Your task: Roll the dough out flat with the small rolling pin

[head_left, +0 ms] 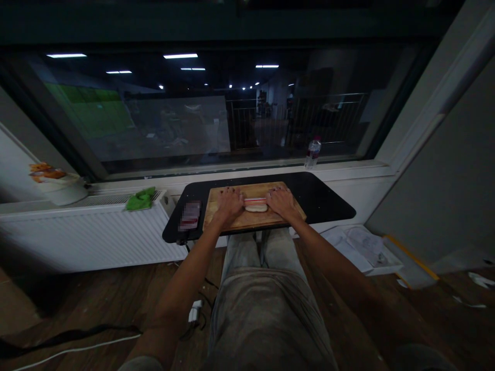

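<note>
A wooden cutting board (pixel 247 222) lies on a small black table in front of me. Across it runs a rolling pin (pixel 255 201) with red and pale stripes, pressed against a pale piece of dough (pixel 257 208). My left hand (pixel 231 202) grips the pin's left end, palm down, fingers curled over it. At the opposite end, my right hand (pixel 282 201) holds the pin the same way. Both hands cover the pin's ends, so only its middle shows. The dough's far side is partly hidden behind the pin.
Left of the board lies a phone-like flat object (pixel 190 215), its face blurred out. A green cloth (pixel 141 199) and a white pot (pixel 65 189) sit on the radiator (pixel 96 237). A water bottle (pixel 312 153) stands on the sill. Cables (pixel 196 312) lie below the table (pixel 328 201).
</note>
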Motion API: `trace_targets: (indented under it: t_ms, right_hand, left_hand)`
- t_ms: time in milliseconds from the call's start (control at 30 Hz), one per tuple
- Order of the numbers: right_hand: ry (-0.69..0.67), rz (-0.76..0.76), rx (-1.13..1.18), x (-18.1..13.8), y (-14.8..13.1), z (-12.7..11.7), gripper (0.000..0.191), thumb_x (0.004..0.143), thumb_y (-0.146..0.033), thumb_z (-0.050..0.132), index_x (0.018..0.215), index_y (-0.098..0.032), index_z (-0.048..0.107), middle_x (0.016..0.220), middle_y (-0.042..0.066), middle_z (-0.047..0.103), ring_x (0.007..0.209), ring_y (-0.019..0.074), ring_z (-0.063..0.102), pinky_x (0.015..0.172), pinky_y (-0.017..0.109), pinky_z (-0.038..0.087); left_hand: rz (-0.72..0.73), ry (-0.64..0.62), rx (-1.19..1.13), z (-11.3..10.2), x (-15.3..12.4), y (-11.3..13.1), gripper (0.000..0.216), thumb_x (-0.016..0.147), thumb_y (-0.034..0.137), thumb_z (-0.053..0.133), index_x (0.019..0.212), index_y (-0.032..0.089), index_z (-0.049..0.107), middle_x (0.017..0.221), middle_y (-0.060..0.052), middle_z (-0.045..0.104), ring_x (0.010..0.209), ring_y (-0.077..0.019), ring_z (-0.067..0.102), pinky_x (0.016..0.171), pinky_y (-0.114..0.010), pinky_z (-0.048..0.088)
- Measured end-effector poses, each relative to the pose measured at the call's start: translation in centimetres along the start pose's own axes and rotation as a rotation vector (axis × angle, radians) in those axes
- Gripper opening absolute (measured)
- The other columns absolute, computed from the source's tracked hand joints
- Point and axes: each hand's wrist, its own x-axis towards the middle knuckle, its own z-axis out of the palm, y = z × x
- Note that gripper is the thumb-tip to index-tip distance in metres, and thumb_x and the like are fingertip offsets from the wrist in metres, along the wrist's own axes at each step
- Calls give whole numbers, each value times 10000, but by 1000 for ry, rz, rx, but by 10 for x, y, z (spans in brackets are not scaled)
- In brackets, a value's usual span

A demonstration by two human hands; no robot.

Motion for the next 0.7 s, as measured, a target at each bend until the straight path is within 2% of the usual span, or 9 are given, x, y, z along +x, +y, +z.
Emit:
trace_targets:
  t_ms: [200, 333, 567, 700]
  right_hand:
    - [-29, 13, -3, -14, -5, -13, 480, 1167, -278, 419, 1246, -106, 860, 1322, 212, 829, 1307, 317, 725, 1088, 387, 479]
    - [-33, -4, -10, -21, -7, -18, 475, 1195, -295, 410, 1244, -115, 846, 1307, 209, 830, 1285, 308, 743, 1040, 349, 500]
    - [15, 31, 20, -30, -10, -14, 468, 1206, -289, 388, 1229, -127, 827, 1272, 194, 841, 1211, 295, 778, 1001, 333, 522]
    - [34, 51, 29, -36, -11, -11, 474, 1207, -305, 397, 1208, -126, 836, 1243, 201, 848, 1187, 294, 791, 1005, 337, 527]
  left_hand:
    - [19, -18, 30, -2, -2, 2, 411, 1142, 378, 476, 1397, 182, 732, 1468, -223, 698, 1392, -426, 580, 1147, -584, 444]
    - [-33, -23, 4, -2, -4, 4, 443, 1173, 376, 401, 1390, 178, 733, 1446, -215, 723, 1370, -390, 607, 1159, -548, 434]
    - [-18, -12, -6, -1, -12, 4, 430, 1167, 353, 404, 1325, 188, 767, 1342, -197, 783, 1319, -384, 666, 1141, -539, 449]
    - [-36, 11, -61, 2, -15, 4, 479, 1186, 335, 340, 1330, 182, 771, 1408, -176, 785, 1392, -351, 657, 1208, -515, 447]
